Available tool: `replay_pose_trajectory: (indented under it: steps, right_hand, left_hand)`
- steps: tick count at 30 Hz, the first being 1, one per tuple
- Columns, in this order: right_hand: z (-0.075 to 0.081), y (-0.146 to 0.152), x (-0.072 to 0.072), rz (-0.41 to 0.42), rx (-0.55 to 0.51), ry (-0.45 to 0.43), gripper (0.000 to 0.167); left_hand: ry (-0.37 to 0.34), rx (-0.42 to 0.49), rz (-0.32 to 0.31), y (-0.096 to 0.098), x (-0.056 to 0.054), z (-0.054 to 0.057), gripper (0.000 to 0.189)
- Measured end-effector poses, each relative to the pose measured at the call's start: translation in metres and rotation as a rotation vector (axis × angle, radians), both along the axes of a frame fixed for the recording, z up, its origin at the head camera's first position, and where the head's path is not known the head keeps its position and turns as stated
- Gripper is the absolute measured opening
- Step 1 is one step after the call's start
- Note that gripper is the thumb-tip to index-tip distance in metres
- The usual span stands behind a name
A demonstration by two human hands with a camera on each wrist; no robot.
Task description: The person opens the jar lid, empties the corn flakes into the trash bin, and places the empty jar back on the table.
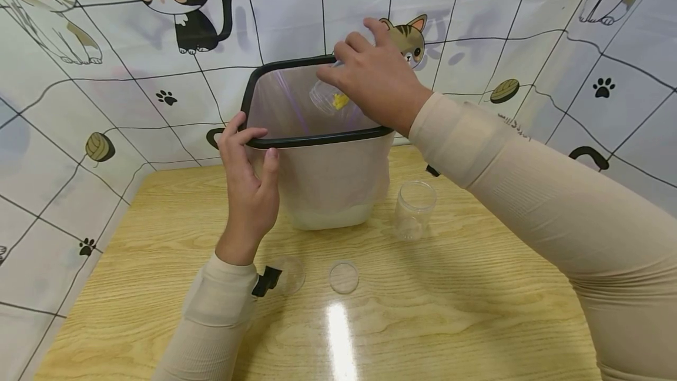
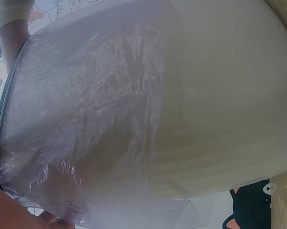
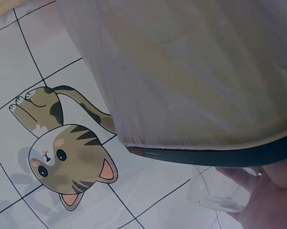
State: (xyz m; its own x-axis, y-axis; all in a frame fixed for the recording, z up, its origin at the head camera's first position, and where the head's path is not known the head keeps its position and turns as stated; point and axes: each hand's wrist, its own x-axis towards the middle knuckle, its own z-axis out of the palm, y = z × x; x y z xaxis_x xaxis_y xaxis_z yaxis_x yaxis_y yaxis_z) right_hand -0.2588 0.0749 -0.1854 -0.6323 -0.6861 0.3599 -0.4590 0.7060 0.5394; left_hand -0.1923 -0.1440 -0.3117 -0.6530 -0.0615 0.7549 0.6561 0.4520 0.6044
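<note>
My right hand (image 1: 372, 72) grips a clear jar (image 1: 321, 97), tilted mouth-down over the opening of a white trash bin (image 1: 328, 184). A small yellow piece (image 1: 340, 100) shows inside the jar's mouth. In the right wrist view, the jar (image 3: 215, 193) and the fingers appear beyond the bin's dark rim (image 3: 205, 160). My left hand (image 1: 248, 187) holds the bin's black rim at its left corner, fingers over the edge and thumb against the outside. A thin plastic liner (image 2: 96, 105) is folded down over the bin's outer wall, as the left wrist view shows.
A second clear jar (image 1: 415, 210) stands uncovered on the wooden table (image 1: 449, 304), right of the bin. Two clear round lids (image 1: 344, 277) lie in front, one close by the left wrist. Behind rises a wall covering (image 1: 291, 16) printed with cats.
</note>
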Motion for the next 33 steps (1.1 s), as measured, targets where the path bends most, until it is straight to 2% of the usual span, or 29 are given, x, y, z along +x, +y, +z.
replay_pose_trajectory:
  steps: [7, 18, 24, 33]
  right_hand:
    - [-0.0006, 0.0002, 0.0004, 0.01, 0.008, 0.013, 0.052]
    - [0.0002, -0.0009, 0.0003, 0.015, 0.027, 0.007, 0.05]
    - [0.0022, -0.0015, -0.0002, 0.019, 0.036, -0.023, 0.05]
    - [0.0057, -0.0037, -0.001, 0.025, 0.092, -0.042, 0.05]
  left_hand:
    - [-0.006, 0.005, -0.003, 0.0007, 0.0001, 0.0002, 0.039]
    - [-0.003, 0.001, 0.002, 0.0004, 0.0, -0.0001, 0.04]
    - [-0.004, -0.002, 0.004, 0.0004, 0.0002, 0.0001, 0.041]
    - [0.009, -0.002, 0.0, 0.0, -0.0008, 0.0002, 0.04]
